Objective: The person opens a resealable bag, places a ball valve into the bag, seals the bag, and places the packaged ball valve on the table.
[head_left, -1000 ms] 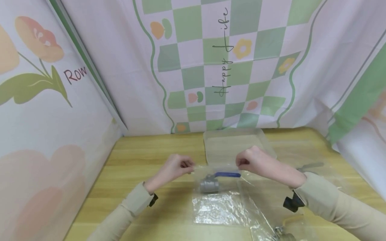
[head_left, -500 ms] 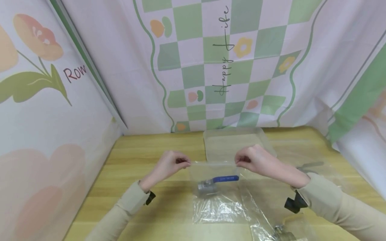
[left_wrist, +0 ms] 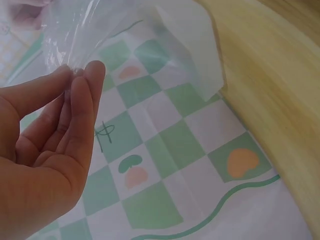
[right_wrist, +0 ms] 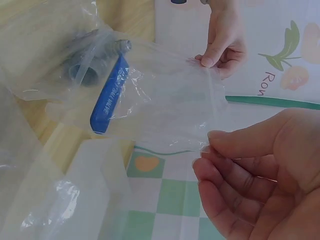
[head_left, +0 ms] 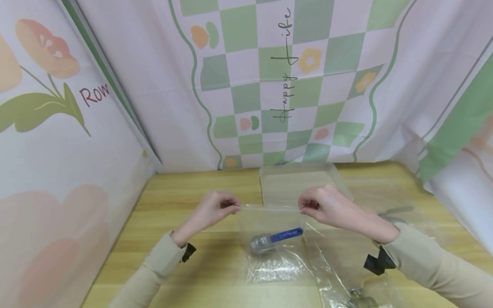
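A clear plastic bag [head_left: 269, 220] hangs between my two hands, its top edge drawn straight. Inside lies a grey metal ball valve [head_left: 261, 243] with a blue lever [head_left: 286, 235], slanting up to the right in the head view. My left hand [head_left: 213, 212] pinches the bag's left top corner between thumb and fingertips. At the right top corner, the thumb and index finger of my right hand [head_left: 327, 204] pinch the edge. The right wrist view shows the lettered blue lever through the film [right_wrist: 109, 97].
Behind the bag stands a shallow translucent tray [head_left: 300, 171] against the curtain. More clear film [head_left: 277, 273] lies on the wooden table. At the lower right is a bagged valve [head_left: 362, 301], and a grey lever [head_left: 398, 210] shows beyond my right forearm.
My left hand has moved slightly left and up, and the bag's top edge has straightened. The valve has tilted inside, its blue lever now slanting more.
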`<state>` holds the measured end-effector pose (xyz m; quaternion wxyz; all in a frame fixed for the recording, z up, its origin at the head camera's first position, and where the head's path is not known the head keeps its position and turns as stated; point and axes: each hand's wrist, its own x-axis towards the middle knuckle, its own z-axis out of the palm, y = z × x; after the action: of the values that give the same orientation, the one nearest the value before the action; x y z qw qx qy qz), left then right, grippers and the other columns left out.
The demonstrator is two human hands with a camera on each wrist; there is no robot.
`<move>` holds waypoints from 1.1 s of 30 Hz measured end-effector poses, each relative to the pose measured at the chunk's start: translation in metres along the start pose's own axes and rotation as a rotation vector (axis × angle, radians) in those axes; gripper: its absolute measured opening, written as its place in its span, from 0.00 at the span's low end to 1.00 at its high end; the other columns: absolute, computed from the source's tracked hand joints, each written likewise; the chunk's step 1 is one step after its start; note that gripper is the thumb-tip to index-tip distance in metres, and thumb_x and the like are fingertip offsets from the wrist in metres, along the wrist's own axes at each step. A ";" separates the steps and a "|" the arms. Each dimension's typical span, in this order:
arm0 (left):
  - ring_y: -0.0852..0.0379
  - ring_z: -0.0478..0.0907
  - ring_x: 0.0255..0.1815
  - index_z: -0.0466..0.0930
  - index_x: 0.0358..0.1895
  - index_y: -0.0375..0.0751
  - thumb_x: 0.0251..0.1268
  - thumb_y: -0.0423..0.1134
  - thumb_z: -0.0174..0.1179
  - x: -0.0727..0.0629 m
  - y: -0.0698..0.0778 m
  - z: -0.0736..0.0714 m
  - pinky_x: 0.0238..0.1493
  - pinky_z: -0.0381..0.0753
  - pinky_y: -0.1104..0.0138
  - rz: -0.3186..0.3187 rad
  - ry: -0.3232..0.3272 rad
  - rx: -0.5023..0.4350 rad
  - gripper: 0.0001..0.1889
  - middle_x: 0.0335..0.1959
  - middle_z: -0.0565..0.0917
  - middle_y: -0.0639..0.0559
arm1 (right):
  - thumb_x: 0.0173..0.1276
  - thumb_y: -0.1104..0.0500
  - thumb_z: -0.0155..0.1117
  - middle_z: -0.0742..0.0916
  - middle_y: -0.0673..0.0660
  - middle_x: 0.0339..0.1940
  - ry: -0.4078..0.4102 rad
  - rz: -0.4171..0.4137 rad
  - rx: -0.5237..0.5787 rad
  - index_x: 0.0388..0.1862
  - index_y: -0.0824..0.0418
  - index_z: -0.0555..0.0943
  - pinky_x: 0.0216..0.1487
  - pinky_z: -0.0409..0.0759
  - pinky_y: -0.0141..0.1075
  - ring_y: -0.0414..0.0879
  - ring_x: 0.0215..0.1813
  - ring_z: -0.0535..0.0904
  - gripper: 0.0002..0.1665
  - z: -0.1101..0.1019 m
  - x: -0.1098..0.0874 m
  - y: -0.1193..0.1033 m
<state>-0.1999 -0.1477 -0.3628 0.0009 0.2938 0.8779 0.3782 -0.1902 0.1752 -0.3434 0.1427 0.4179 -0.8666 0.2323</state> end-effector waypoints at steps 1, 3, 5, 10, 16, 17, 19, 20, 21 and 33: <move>0.54 0.86 0.32 0.86 0.39 0.34 0.64 0.30 0.64 -0.001 0.001 -0.001 0.34 0.84 0.79 0.003 -0.003 -0.001 0.04 0.34 0.89 0.43 | 0.54 0.69 0.73 0.86 0.46 0.21 0.004 -0.005 0.002 0.25 0.55 0.83 0.24 0.79 0.23 0.29 0.24 0.75 0.11 -0.001 0.000 -0.001; 0.54 0.86 0.32 0.86 0.39 0.34 0.64 0.30 0.64 -0.002 0.003 -0.004 0.34 0.84 0.79 0.011 -0.004 0.001 0.04 0.34 0.89 0.43 | 0.54 0.70 0.73 0.85 0.45 0.21 0.011 -0.010 0.010 0.25 0.55 0.83 0.24 0.78 0.23 0.28 0.24 0.75 0.11 -0.002 0.000 -0.002; 0.56 0.86 0.32 0.86 0.39 0.34 0.64 0.30 0.64 -0.003 0.004 -0.007 0.34 0.84 0.79 0.023 -0.001 0.006 0.04 0.33 0.89 0.44 | 0.55 0.70 0.73 0.85 0.44 0.21 0.016 -0.011 0.021 0.25 0.55 0.82 0.23 0.78 0.22 0.27 0.24 0.74 0.11 -0.004 0.000 -0.003; 0.58 0.85 0.32 0.85 0.39 0.33 0.64 0.30 0.64 -0.006 0.009 -0.013 0.35 0.85 0.79 0.041 0.005 0.006 0.04 0.33 0.88 0.44 | 0.55 0.69 0.73 0.85 0.44 0.22 0.031 -0.004 0.034 0.27 0.55 0.83 0.24 0.79 0.21 0.28 0.25 0.75 0.11 -0.009 0.001 -0.005; 0.62 0.84 0.32 0.85 0.37 0.36 0.64 0.30 0.64 -0.009 0.019 -0.020 0.36 0.85 0.77 0.044 0.024 0.022 0.02 0.32 0.88 0.46 | 0.55 0.69 0.73 0.87 0.45 0.23 0.044 0.004 0.020 0.28 0.56 0.83 0.25 0.81 0.21 0.29 0.25 0.77 0.09 -0.018 0.003 -0.008; 0.62 0.83 0.32 0.85 0.37 0.37 0.63 0.30 0.65 -0.009 0.020 -0.020 0.36 0.86 0.77 0.045 0.030 0.017 0.02 0.32 0.88 0.46 | 0.55 0.69 0.73 0.87 0.45 0.23 0.043 0.009 0.020 0.28 0.56 0.83 0.25 0.81 0.21 0.29 0.25 0.78 0.09 -0.019 0.004 -0.009; 0.62 0.83 0.32 0.85 0.37 0.37 0.63 0.30 0.65 -0.009 0.021 -0.021 0.37 0.86 0.76 0.051 0.038 0.007 0.02 0.32 0.88 0.46 | 0.55 0.69 0.73 0.87 0.46 0.24 0.042 0.021 0.015 0.29 0.57 0.83 0.25 0.81 0.21 0.29 0.26 0.78 0.09 -0.021 0.004 -0.010; 0.62 0.83 0.32 0.85 0.37 0.37 0.63 0.30 0.65 -0.008 0.021 -0.021 0.37 0.86 0.76 0.052 0.041 0.005 0.02 0.32 0.88 0.46 | 0.55 0.70 0.72 0.87 0.46 0.24 0.040 0.028 0.013 0.28 0.57 0.83 0.26 0.81 0.21 0.28 0.26 0.78 0.09 -0.022 0.004 -0.010; 0.63 0.83 0.32 0.85 0.37 0.38 0.63 0.31 0.65 -0.008 0.021 -0.020 0.38 0.86 0.76 0.053 0.042 0.003 0.02 0.32 0.88 0.46 | 0.56 0.70 0.72 0.86 0.45 0.24 0.035 0.036 0.013 0.28 0.56 0.83 0.26 0.81 0.21 0.28 0.26 0.77 0.09 -0.023 0.004 -0.010; 0.66 0.81 0.32 0.88 0.41 0.39 0.59 0.39 0.71 0.002 0.018 -0.005 0.38 0.87 0.74 0.141 0.051 -0.038 0.10 0.33 0.87 0.50 | 0.57 0.70 0.71 0.85 0.44 0.23 0.043 0.033 0.007 0.27 0.54 0.81 0.25 0.80 0.21 0.26 0.26 0.76 0.11 -0.022 0.003 -0.010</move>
<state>-0.1932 -0.1402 -0.3471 -0.0428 0.3452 0.8474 0.4011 -0.1828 0.1799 -0.3203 0.1558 0.3988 -0.8694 0.2467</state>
